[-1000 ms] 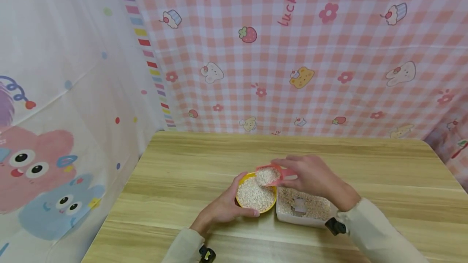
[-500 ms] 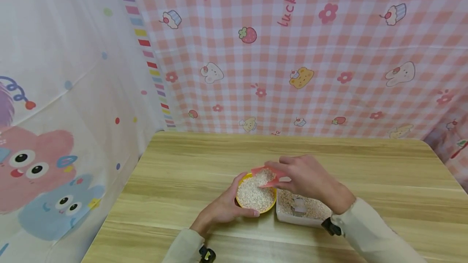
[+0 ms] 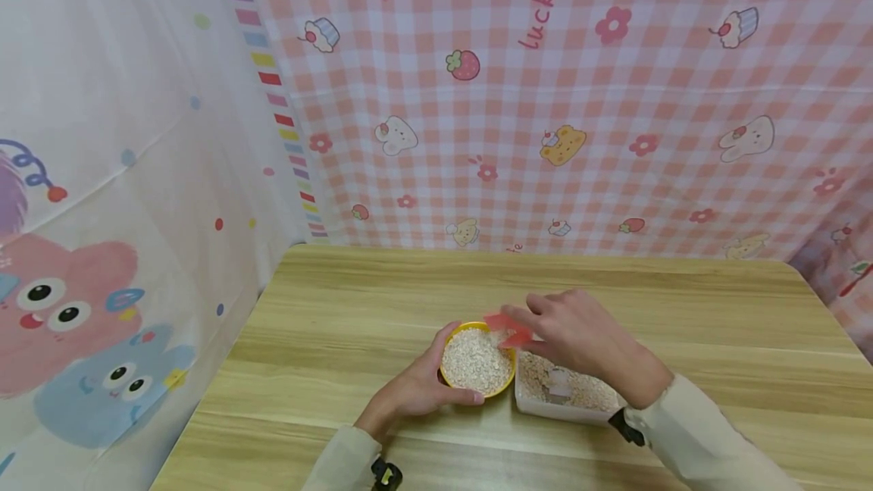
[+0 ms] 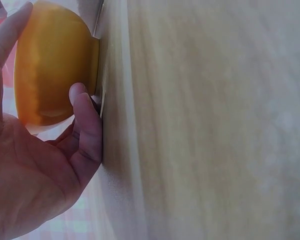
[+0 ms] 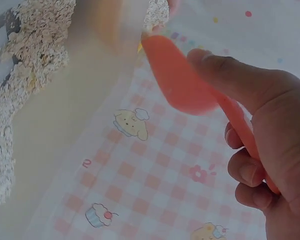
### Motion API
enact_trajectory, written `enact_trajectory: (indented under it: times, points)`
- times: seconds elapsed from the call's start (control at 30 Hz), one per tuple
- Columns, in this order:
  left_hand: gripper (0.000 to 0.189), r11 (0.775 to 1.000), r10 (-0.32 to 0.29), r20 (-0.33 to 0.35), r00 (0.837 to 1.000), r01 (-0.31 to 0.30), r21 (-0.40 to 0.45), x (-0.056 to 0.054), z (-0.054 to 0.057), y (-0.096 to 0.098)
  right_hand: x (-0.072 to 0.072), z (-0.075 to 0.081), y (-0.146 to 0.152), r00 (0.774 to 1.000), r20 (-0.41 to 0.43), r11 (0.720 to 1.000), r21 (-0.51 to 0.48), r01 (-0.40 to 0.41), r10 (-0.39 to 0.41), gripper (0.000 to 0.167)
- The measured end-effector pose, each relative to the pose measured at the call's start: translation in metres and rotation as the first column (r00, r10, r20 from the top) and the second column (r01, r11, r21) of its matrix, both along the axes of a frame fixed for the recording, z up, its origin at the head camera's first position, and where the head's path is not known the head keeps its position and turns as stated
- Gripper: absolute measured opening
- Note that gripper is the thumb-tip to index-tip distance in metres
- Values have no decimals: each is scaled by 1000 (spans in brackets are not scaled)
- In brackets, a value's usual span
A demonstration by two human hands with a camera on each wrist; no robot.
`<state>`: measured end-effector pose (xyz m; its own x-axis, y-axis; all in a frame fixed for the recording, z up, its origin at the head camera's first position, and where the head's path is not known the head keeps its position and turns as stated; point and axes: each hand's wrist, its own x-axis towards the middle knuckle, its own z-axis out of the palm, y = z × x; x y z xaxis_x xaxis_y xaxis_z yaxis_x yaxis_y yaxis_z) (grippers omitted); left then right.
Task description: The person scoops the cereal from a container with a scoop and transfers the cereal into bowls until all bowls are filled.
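Note:
A yellow bowl (image 3: pixel 513 379) filled with oats (image 3: pixel 476 362) stands on the wooden table. My left hand (image 3: pixel 424 386) holds it from the left, thumb along the near side and fingers round the far side. In the left wrist view the orange-yellow outside of the bowl (image 4: pixel 55 67) shows between the spread fingers. My right hand (image 3: pixel 588 336) grips a pink-red scoop (image 3: pixel 514 329) by its handle, tipped over the bowl's right rim. In the right wrist view the fingers wrap the handle, with the thumb near the base of the scoop (image 5: pixel 177 80).
Right of the bowl, close against it, a clear plastic box (image 3: pixel 566 413) holds more oats and is partly covered by my right forearm. The wooden table (image 3: pixel 355 294) runs back to a pink checked cloth (image 3: pixel 423 112). A white cartoon cloth (image 3: pixel 157 195) hangs at the left.
The scoop, full of oats a second ago, has been tilted over the bowl by my right hand, and its oats have slid into it. My left hand and the bowl have not moved.

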<state>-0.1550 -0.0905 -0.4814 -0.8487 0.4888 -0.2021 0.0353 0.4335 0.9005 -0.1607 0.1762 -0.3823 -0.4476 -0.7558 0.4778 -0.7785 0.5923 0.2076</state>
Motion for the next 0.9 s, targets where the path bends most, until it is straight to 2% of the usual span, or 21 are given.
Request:
enact_trajectory:
  times: [0.27,0.4,0.5,0.67,0.9]
  points:
    - [116,1000,-6,-13,1000,6,-2,0,2,1,9,8,8,997,-55,994,95,55,-50,56]
    - [115,1000,-8,-20,1000,8,7,0,2,1,13,11,20,997,-25,997,38,70,-69,57]
    - [116,1000,-8,-20,1000,8,14,-1,0,1,18,12,31,994,46,995,-15,98,-97,56]
    - [116,1000,-5,-13,1000,5,12,0,0,1,28,10,48,965,179,980,-28,198,-190,53]
    - [117,1000,-4,-12,1000,5,17,0,-1,0,36,-6,57,899,345,961,36,276,-271,52]
